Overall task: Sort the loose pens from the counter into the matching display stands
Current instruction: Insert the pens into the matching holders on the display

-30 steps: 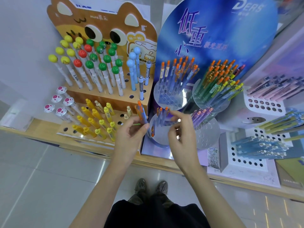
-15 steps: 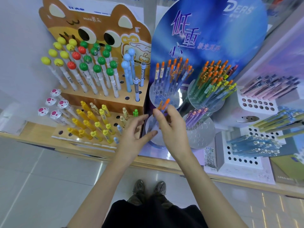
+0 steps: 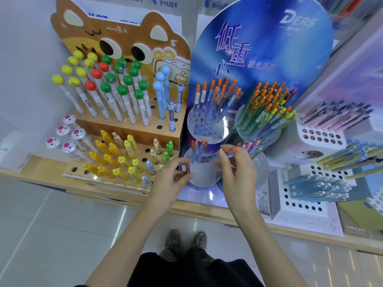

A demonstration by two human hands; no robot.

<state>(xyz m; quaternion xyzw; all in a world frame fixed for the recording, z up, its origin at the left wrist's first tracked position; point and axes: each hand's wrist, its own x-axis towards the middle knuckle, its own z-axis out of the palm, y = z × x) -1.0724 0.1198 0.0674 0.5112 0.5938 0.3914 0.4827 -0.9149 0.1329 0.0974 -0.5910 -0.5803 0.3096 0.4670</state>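
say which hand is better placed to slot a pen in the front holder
Right, probably: the right hand pinches an orange-capped pen above the holder; the left hand grips pens beside it.

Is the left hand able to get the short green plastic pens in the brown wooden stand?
Probably yes: the left hand lies right beside the short green plastic pens in the brown wooden stand, nothing between them, though its fingers pinch an orange-tipped pen.
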